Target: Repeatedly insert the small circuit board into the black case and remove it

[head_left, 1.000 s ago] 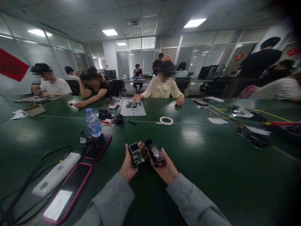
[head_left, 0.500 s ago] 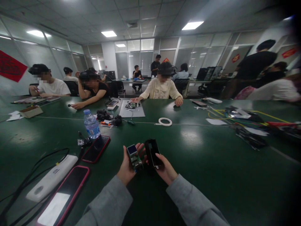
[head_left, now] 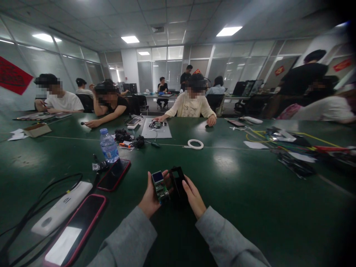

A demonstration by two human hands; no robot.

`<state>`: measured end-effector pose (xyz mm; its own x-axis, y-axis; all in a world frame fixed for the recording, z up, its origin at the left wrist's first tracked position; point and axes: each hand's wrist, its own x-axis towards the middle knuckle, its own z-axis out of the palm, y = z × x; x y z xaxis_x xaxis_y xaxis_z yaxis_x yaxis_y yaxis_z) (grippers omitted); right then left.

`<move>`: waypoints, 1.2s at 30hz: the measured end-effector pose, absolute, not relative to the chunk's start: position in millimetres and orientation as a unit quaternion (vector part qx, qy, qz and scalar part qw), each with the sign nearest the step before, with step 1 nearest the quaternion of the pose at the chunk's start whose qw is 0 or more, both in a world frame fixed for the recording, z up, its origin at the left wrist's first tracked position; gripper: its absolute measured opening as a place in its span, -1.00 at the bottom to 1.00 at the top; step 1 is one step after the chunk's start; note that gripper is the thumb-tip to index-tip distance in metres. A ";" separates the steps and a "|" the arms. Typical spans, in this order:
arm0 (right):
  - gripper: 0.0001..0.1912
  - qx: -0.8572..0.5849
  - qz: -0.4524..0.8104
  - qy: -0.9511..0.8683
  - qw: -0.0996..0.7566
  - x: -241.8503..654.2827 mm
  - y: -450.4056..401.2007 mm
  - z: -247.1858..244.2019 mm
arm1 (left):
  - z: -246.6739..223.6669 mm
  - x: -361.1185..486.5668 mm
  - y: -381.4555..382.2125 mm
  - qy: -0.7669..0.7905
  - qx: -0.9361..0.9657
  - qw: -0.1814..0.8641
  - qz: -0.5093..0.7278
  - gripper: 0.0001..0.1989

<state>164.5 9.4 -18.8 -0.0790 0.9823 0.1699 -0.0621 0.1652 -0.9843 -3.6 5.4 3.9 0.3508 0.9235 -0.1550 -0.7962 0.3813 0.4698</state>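
In my left hand (head_left: pixel 148 198) lies a green circuit board (head_left: pixel 160 188) with a small dark screen at its top end. The thumb runs along its left side and the fingers come round behind it. My right hand (head_left: pixel 194 196) grips a black plastic case (head_left: pixel 178 181) by its right side, the thumb lying on it. A rectangular opening shows near the top of the case. Board and case are held side by side above the table, very close together; whether they touch I cannot tell.
Left of my hands are a water bottle (head_left: pixel 109 146), a dark phone (head_left: pixel 114 175), a pink-edged phone (head_left: pixel 76 230) and a white device (head_left: pixel 62 207) with black cables. A white cable coil (head_left: pixel 195 144) lies ahead. Tangled wires (head_left: pixel 294 148) are at right. Across the table (head_left: pixel 236 207) sit several people.
My right hand has turned the black case, so its face with the rectangular opening now shows more. The circuit board has shifted slightly right in my left hand.
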 end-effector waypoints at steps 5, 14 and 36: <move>-0.52 -0.425 0.433 -0.606 0.515 160.8 7.4 -14.9 | 2.0 0.3 3.2 0.191 0.156 0.840 0.483 -0.33; -0.55 -0.447 0.321 -0.669 0.499 150.8 -5.6 -6.3 | 10.1 1.8 -2.1 0.165 0.172 0.860 0.451 -0.32; -0.36 -0.482 0.252 -0.672 0.503 168.8 8.2 -12.0 | 6.4 -2.4 4.6 0.150 0.163 0.834 0.505 -0.35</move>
